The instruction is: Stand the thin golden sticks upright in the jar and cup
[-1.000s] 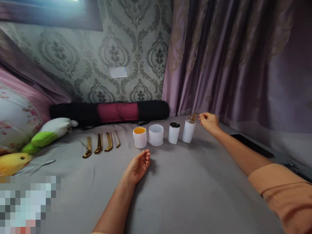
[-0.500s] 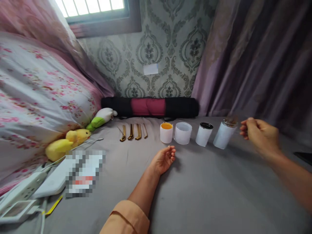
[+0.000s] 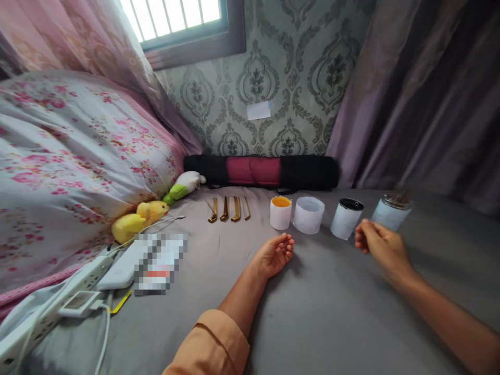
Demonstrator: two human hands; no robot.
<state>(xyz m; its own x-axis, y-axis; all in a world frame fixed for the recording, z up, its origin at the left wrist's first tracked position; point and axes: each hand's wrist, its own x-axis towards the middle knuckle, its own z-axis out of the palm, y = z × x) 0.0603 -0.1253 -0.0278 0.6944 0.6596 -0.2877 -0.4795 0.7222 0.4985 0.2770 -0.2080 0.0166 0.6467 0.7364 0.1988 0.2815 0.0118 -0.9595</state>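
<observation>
My left hand (image 3: 275,256) lies on the grey sheet with its fingers loosely curled, and nothing shows in it. It is just in front of a small white cup with an orange inside (image 3: 280,213). A wider whitish cup (image 3: 308,215) stands to the right, followed by a white-wrapped container with a dark rim (image 3: 347,220). My right hand (image 3: 383,249) is closed in a pinch in front of a white-wrapped jar (image 3: 391,213) with thin brown sticks blurred at its mouth. Whatever its fingertips hold is hidden. Several thin brass-coloured rods with bent ends (image 3: 224,209) lie in small groups at the left.
A black and maroon roll (image 3: 253,172) lies against the wall. Plush toys (image 3: 135,221), a white power strip (image 3: 50,307), a white box-like device (image 3: 119,268), cables and a blurred-out packet (image 3: 162,265) are at the left, beside floral bedding (image 3: 86,156).
My right hand has moved left and nearer to me, from beyond the jar to in front of it. My left hand stays on the sheet. The view has shifted left.
</observation>
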